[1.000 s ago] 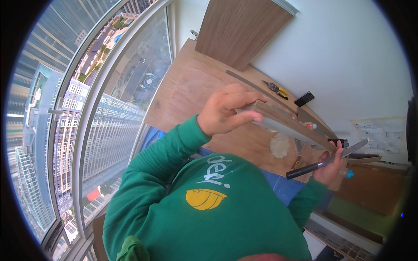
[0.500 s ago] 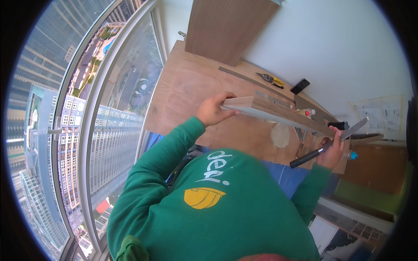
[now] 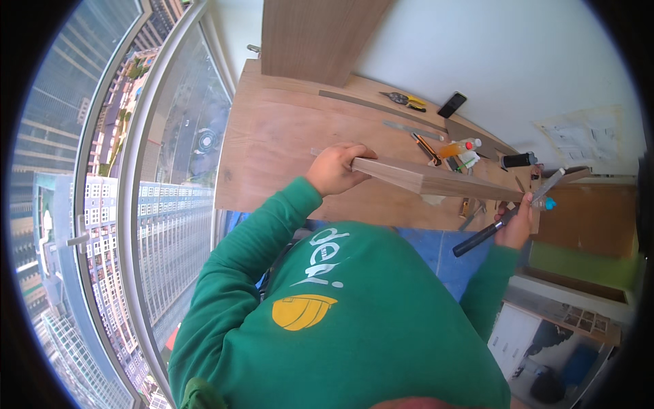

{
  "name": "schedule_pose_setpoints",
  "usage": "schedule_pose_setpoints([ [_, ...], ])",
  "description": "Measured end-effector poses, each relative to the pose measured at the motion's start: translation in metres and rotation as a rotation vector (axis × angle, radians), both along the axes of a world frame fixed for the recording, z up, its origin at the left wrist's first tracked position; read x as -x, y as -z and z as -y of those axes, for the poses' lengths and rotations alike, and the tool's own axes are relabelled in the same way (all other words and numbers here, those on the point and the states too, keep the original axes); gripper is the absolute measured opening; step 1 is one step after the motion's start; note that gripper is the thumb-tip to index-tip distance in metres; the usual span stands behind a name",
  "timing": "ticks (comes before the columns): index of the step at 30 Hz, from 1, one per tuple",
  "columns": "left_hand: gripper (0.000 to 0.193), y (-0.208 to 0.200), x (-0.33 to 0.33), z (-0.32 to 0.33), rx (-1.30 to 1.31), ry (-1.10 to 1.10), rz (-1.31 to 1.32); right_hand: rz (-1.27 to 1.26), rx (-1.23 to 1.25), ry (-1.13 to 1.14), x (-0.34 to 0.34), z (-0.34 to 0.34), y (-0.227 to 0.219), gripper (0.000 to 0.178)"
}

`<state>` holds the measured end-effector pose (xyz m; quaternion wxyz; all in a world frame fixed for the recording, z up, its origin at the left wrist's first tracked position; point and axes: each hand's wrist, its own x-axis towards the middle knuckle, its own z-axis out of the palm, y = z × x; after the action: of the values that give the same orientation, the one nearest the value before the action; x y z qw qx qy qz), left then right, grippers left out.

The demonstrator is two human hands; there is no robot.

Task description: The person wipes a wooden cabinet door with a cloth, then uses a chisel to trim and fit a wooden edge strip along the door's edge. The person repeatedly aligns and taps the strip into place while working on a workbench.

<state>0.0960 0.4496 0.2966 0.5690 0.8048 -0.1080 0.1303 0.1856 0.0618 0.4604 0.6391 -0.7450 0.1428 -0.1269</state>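
Note:
A long wood-faced board (image 3: 443, 183) is held between my hands above the workbench. My left hand (image 3: 339, 169) is closed around its left end, with the thumb below and the fingers over the top. At the board's right end, my right hand (image 3: 519, 221) is closed on a flat metal tool with a black handle (image 3: 479, 237). The tool's blade (image 3: 549, 181) sticks out past the fingers to the upper right. That hand also meets the board's end; how firmly it grips it is hard to tell.
On the plywood workbench (image 3: 272, 129) lie yellow-handled snips (image 3: 405, 101), a phone (image 3: 452, 105), a metal ruler (image 3: 407, 128), an orange cutter (image 3: 427, 148) and bottles (image 3: 455, 148). A tall wood panel (image 3: 313, 41) stands at the back. Windows (image 3: 184, 123) line the left.
The board has tilted so its wood-grain face shows and its pale side no longer does. More tools behind it have come into sight. My view has shifted slightly to the right.

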Motion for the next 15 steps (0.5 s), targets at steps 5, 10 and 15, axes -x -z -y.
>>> schedule_pose_setpoints([
  [5,0.043,-0.018,-0.013,0.024,-0.02,0.053,0.128,-0.024,-0.04,0.141,-0.008,0.031,0.007,0.047],
  [10,0.038,-0.023,-0.029,0.05,0.066,0.076,0.228,-0.056,-0.104,0.178,-0.008,0.063,0.017,0.044],
  [15,0.032,-0.059,-0.032,0.069,0.01,0.079,0.19,-0.103,-0.155,0.277,-0.007,0.096,0.025,0.043],
])
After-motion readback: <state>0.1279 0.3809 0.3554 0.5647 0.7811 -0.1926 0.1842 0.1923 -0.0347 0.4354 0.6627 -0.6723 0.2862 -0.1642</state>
